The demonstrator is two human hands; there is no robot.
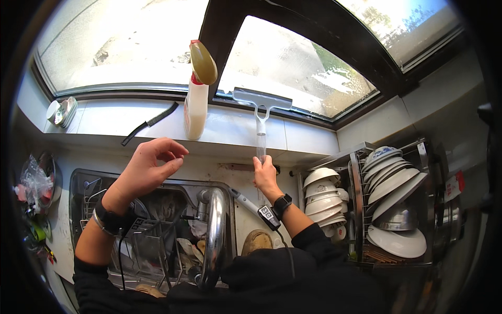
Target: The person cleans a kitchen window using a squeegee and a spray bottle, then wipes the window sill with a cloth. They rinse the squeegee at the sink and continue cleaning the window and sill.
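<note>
A window squeegee (262, 106) with a clear handle is gripped in my right hand (266, 174). Its blade lies against or just before the lower part of the wet window pane (282, 66); I cannot tell if it touches. Above the sink, my left hand (157, 163) is empty, its fingers curled with a gap between thumb and forefinger. Nearest to that hand, a spray bottle (196, 110) with a gold and red head stands on the tiled sill (235, 121). A black-handled brush (149, 123) lies on the sill to its left.
Below my left arm is a steel sink (231, 219) with a chrome faucet (213, 231) and wire racks. Stacked bowls (323, 196) and plates (392, 176) fill a dish rack at right. A grey-handled tool (247, 202) lies beside the sink. Small dishes (64, 112) stand at the sill's left end.
</note>
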